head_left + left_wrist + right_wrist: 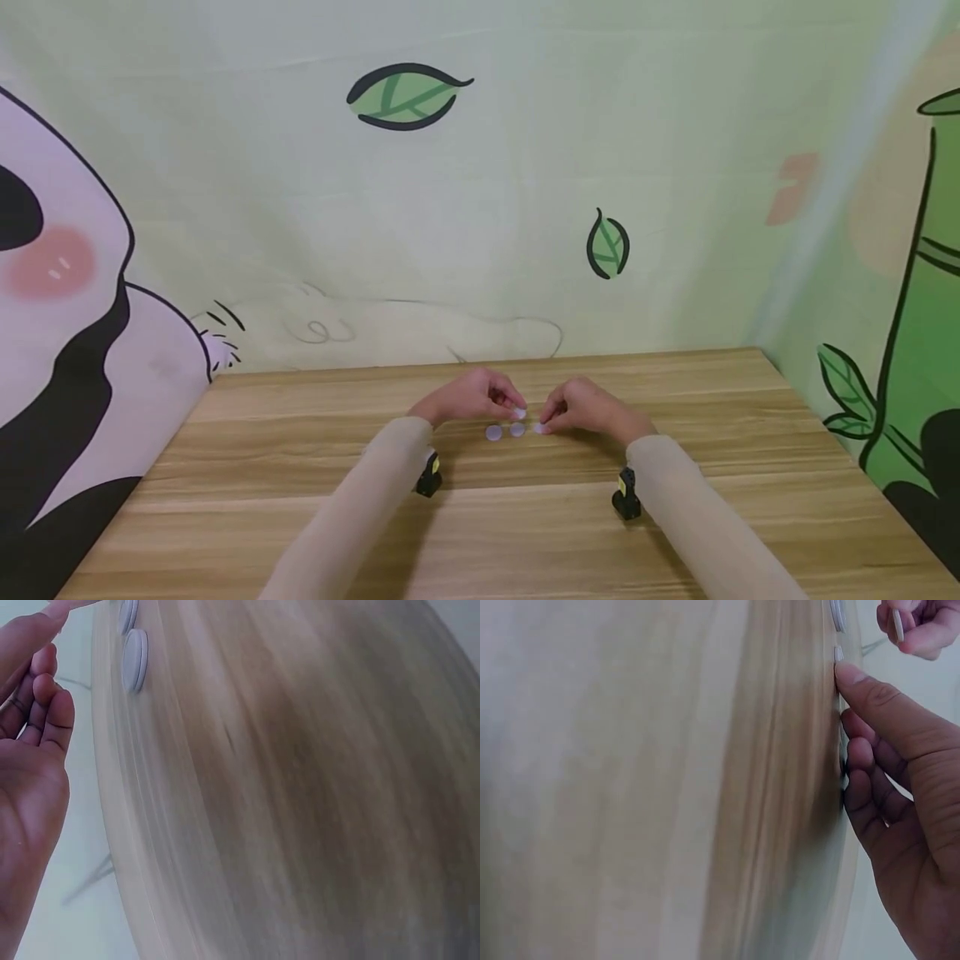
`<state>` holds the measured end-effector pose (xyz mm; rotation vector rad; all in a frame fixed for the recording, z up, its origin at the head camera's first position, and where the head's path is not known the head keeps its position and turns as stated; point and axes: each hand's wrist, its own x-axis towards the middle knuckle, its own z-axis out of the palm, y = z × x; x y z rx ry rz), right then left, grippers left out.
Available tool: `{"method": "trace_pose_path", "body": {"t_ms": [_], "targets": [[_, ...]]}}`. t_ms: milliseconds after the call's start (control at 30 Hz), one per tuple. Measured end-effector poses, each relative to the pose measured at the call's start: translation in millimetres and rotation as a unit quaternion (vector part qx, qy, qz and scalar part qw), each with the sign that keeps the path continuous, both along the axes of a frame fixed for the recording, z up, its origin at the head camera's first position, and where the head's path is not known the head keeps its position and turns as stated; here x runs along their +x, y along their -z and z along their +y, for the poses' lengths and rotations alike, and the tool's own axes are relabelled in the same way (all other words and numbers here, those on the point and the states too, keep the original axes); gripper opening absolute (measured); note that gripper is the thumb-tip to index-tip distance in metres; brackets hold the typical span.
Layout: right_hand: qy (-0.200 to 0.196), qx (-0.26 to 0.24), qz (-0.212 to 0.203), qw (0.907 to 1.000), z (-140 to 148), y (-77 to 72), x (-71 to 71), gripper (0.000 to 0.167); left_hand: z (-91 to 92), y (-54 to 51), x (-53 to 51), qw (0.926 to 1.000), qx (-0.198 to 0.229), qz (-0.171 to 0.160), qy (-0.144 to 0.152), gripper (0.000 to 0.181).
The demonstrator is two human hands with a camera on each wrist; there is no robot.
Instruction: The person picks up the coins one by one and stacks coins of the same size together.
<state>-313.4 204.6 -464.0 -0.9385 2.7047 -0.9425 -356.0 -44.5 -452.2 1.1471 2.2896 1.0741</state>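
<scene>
My left hand (480, 395) pinches a small white disc (520, 413) between thumb and fingertips, just above the table. To the right, my right hand (596, 408) has thumb and curled fingers at the edge of another white disc (539, 428), which is low at the tabletop and partly covered. Two more white discs lie flat between the hands, a left one (493, 432) and a middle one (517, 429), in a short row. In the left wrist view a disc (135, 661) shows a layered edge. The right wrist view shows the thumb (877, 697) touching its disc (838, 654).
The wood-grain table (525, 533) ends at a back edge against a pale green printed cloth (510, 208) with leaves and a panda. Black wrist cameras sit on the left sleeve (429, 475) and the right sleeve (626, 495).
</scene>
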Motion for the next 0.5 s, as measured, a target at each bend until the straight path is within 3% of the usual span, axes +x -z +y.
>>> {"method": "trace_pose_path", "body": {"t_ms": [367, 500], "targets": [[0.062, 0.013, 0.021, 0.9978, -6.6, -2.2, 5.0, 0.009, 2.1, 1.3, -1.7, 0.9996, 0.001, -0.016, -0.021, 0.014], [0.09, 0.018, 0.001, 0.9958, -7.0, -3.1, 10.2, 0.01, 4.5, 2.6, -0.6, 0.9996, -0.001, -0.017, -0.023, 0.014]]}}
